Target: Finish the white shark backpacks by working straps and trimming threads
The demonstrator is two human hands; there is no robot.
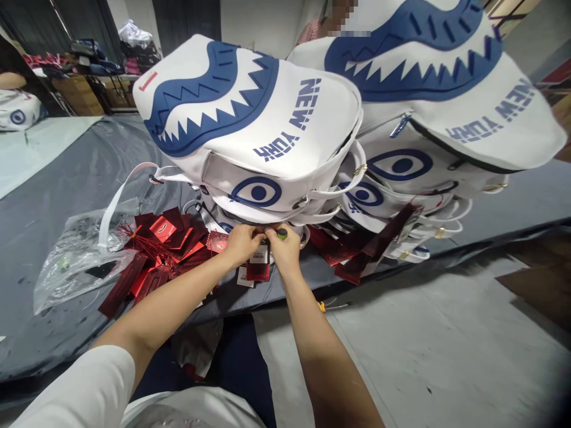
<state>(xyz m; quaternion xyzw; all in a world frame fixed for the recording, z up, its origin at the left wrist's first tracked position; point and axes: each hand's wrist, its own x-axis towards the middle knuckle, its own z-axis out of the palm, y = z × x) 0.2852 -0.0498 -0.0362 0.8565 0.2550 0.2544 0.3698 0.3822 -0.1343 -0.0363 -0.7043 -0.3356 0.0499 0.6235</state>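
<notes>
Meeting just below the front edge of a white, smooth-faced backpack with a blue shark-mouth print (pixel 285 160), two bare hands work so close together that their fingertips are partly lost in shadow. The left hand (pixel 243 242) is nearly closed, thumb and fingers drawn in at the top of a flat, glossy red tag with a white barcode label (pixel 259 269); whether they pinch it cannot be told. The right hand (pixel 286 245) is curled round a small dark-and-green object with a round end (pixel 282 234), its remainder hidden by the palm. The print on the label is too small to read.

The backpack rests on others, mostly covered, so the pile cannot be counted. A second white shark-mouth backpack with an opened zip (pixel 441 119) tops the pile to the right, cut off by the upper edge. Across both piles two toothed mouths, two "NEW YORK" prints and four blue eye shapes show, one eye largely hidden.

Left of the hands lies one fanned heap of shiny red rectangular tags (pixel 172 244), too overlapped to count; more red tags (pixel 354 267) lie to the right. One crinkled, clear plastic bag (pixel 71 255) sits beside the heap on the grey, sheet-covered worktop (pixel 27 249), one white strap (pixel 115 205) curving down onto it.
</notes>
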